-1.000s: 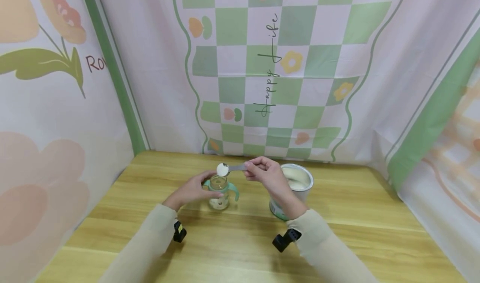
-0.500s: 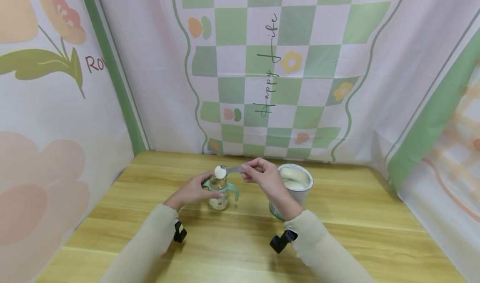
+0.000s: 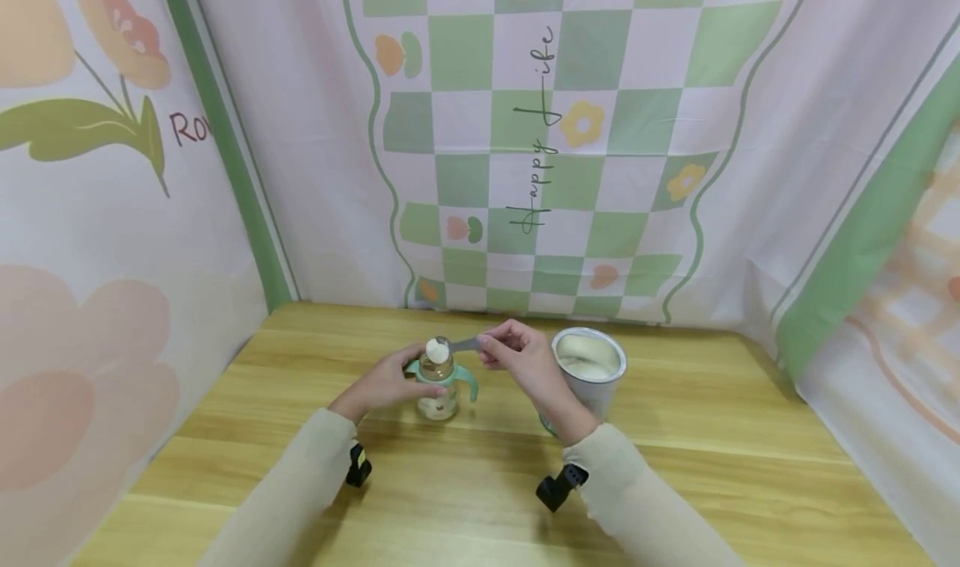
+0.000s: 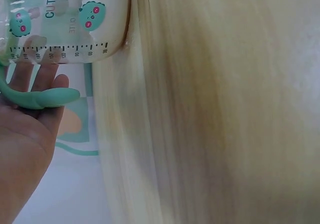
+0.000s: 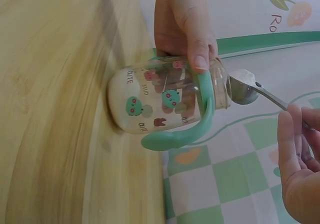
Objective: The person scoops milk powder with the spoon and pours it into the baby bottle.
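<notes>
A clear baby bottle (image 3: 438, 400) with green handles and printed cartoon figures stands upright on the table, its mouth uncovered. White powder (image 5: 120, 101) lies in its bottom. My left hand (image 3: 390, 381) grips the bottle around its upper body, thumb near the handle ring (image 5: 206, 91). My right hand (image 3: 522, 358) pinches the grey handle of a measuring scoop (image 5: 243, 90). The scoop's bowl, heaped with white powder (image 3: 437, 350), is tilted right at the bottle's mouth. Beside my right wrist stands an open can (image 3: 600, 392) of pale powder, partly hidden by the forearm.
The wooden table (image 3: 465, 500) reaches back to a printed curtain (image 3: 525, 175) with green checks. Another patterned curtain (image 3: 112, 300) hangs along the left side. Small black cameras (image 3: 562, 485) are worn at both wrists.
My right hand has moved a little left and down, bringing the scoop from above the bottle to its mouth and tipping it. My left hand keeps its hold on the bottle.
</notes>
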Tool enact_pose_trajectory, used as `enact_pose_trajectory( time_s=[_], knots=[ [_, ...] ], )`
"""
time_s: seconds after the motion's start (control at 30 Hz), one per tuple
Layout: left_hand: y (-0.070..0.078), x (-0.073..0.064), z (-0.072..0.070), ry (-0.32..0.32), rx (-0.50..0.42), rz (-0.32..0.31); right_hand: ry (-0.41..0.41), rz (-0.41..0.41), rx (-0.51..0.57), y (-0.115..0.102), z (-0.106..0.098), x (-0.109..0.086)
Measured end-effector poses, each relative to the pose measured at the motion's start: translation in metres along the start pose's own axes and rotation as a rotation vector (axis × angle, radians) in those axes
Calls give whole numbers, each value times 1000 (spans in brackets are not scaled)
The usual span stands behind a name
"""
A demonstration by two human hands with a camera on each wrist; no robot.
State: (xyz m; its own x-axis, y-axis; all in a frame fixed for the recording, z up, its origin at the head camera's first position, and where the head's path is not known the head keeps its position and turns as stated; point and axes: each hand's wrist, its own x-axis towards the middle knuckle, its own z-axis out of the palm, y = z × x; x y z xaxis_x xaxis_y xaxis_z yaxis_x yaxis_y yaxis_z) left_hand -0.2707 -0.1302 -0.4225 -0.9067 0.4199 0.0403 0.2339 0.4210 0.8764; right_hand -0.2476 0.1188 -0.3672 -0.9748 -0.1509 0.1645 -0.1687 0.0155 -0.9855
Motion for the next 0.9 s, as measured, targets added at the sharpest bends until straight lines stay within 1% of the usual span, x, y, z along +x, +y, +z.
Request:
enact_pose_trajectory(
  time_s=[0.2,0.6,0.7,0.9],
  knots=[
    [-1,0,0,-9,-6,-5,3,-18,-27,4,1,-2],
    [-4,1,-1,-14,-17,-10,-31,-122,-125,11,0,-5],
    [-3,1,-1,-21,-35,-7,-40,-189,-175,14,0,-7],
    [-1,1,-1,-34,-57,7,-36,-368,-370,17,2,-11]
  ],
)
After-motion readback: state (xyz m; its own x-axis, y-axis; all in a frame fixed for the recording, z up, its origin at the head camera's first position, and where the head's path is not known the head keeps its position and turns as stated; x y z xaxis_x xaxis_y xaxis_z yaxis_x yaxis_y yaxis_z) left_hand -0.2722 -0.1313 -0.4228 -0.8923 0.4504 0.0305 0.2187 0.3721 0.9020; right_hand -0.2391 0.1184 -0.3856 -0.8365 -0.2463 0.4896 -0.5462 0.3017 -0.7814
